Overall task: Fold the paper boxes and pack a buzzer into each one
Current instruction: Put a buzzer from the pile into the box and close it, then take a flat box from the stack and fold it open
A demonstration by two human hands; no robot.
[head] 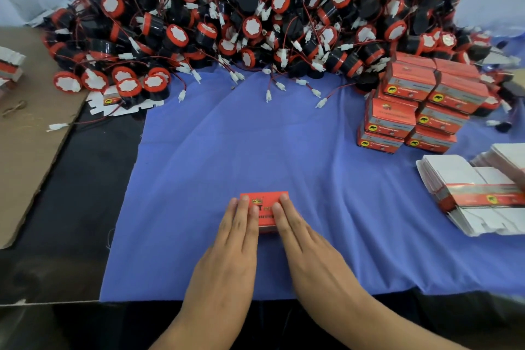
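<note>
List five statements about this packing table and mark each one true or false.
1. Both hands lie flat with straight fingers on one red box. True: the left hand and the right hand rest on the red box.
2. The buzzers are heaped at the near edge of the cloth. False: the pile of buzzers is at the far side of the blue cloth.
3. Closed red boxes are stacked on the right. True: stack of boxes.
4. The left hand holds a buzzer. False: it holds none.
5. Brown cardboard lies on the left. True: cardboard.
</note>
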